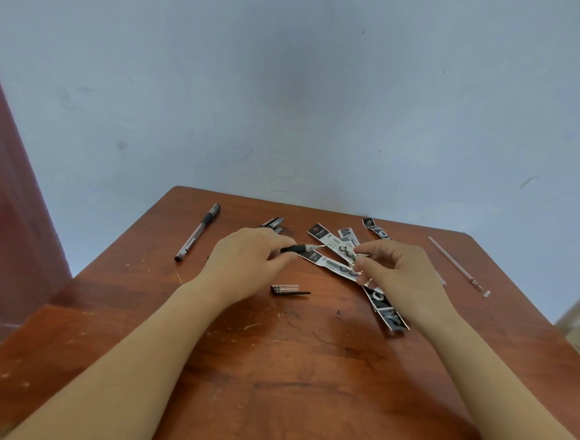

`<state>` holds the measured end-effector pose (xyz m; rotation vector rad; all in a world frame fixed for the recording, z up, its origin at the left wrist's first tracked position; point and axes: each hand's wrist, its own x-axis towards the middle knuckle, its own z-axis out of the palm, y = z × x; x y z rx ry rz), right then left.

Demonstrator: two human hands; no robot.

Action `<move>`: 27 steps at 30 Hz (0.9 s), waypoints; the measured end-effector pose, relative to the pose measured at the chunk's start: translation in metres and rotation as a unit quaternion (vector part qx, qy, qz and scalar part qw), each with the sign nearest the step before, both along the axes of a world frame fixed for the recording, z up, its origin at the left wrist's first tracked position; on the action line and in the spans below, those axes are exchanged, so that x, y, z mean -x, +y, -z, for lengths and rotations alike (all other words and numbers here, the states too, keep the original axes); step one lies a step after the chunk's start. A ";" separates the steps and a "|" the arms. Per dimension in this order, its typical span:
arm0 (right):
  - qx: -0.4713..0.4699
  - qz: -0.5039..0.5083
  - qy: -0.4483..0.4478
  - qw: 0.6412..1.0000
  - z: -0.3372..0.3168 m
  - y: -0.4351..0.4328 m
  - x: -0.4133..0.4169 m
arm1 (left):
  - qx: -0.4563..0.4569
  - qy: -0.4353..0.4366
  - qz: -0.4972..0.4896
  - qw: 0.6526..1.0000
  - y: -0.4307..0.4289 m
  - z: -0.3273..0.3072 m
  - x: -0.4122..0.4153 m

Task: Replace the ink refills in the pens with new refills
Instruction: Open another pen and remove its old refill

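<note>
My left hand (244,261): gripping pen (300,248). My right hand (401,279): curled over refill packets (331,243), grasp unclear. Cap (287,290): on worktop (271,373).

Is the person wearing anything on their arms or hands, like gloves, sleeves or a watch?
No. The left hand and right hand are bare, with no gloves, and no ring or watch shows. Both forearms are bare too; no sleeve reaches into view.

The black-and-white refill packets (330,241) on the desk (271,373) carry print, but it is too small and blurred to read. Only large ring-shaped marks show.
</note>
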<state>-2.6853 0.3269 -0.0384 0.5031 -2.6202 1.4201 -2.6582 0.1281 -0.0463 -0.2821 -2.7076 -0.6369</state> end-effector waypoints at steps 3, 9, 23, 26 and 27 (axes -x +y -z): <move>-0.155 -0.034 0.057 0.986 0.001 0.000 -0.003 | -0.008 0.003 -0.002 1.000 -0.001 0.002 0.001; -0.347 -0.144 0.112 0.920 -0.001 -0.006 -0.010 | -0.012 -0.001 -0.002 1.000 -0.001 0.004 0.002; -0.365 -0.187 0.065 0.910 -0.002 -0.007 -0.011 | -0.013 -0.010 0.009 1.000 0.001 0.003 0.001; -0.337 -0.171 0.043 0.925 -0.002 -0.007 -0.012 | -0.014 -0.014 0.017 1.000 0.001 0.003 0.000; -0.329 -0.169 0.037 0.928 -0.002 -0.006 -0.012 | -0.013 -0.018 0.020 1.000 0.002 0.003 0.000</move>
